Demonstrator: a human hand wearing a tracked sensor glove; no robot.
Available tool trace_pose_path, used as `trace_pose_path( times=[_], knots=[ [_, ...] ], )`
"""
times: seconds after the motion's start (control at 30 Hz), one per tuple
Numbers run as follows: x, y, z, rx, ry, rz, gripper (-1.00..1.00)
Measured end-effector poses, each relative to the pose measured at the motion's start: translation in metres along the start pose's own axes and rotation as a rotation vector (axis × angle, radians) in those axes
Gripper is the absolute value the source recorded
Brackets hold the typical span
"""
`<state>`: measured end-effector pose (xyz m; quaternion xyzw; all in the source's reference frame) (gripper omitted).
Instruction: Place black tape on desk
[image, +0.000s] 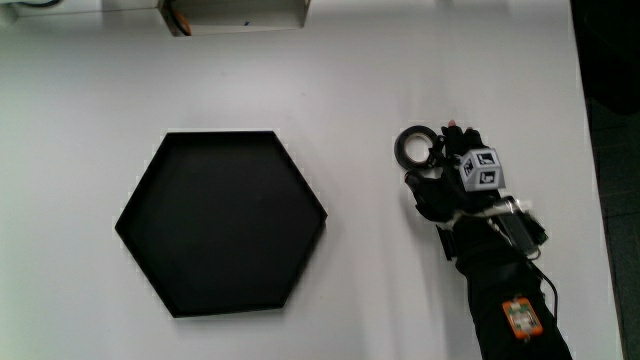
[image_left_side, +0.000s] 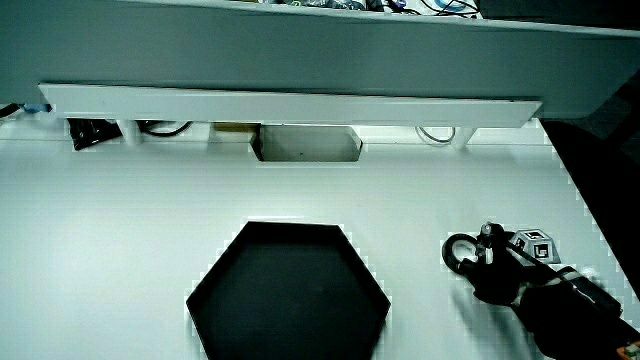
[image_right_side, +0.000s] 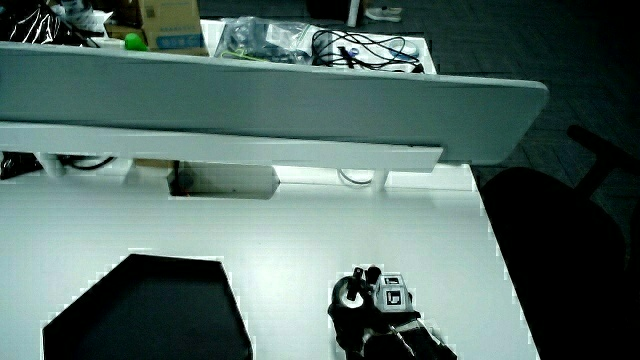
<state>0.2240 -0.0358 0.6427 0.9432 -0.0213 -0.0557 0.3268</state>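
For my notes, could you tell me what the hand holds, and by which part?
The gloved hand holds the black tape roll by its ring's rim, beside the black hexagonal tray.

I read main view as bright, even overhead light; white table (image: 300, 90) near blown out, little texture. Black tray (image: 222, 222) crushed to flat black, faint soft shadow along its rim. Hand (image: 452, 180) casts weak shadow on table. Both side views dimmer; floor past table edge dark. Jagged pixel fringing along table edges and tray (image_left_side: 290, 300).
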Motion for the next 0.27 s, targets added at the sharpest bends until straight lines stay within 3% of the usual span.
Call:
trace_pose_path(
  times=[0.07,0.1,0.27],
  knots=[
    [0.002,-0.010,0.002,0.067,0.015,0.005,-1.00],
    [0.001,-0.021,0.010,0.079,0.054,0.061,-1.00],
    [0.006,-0.041,0.014,0.178,0.091,0.077,-1.00]
  ],
)
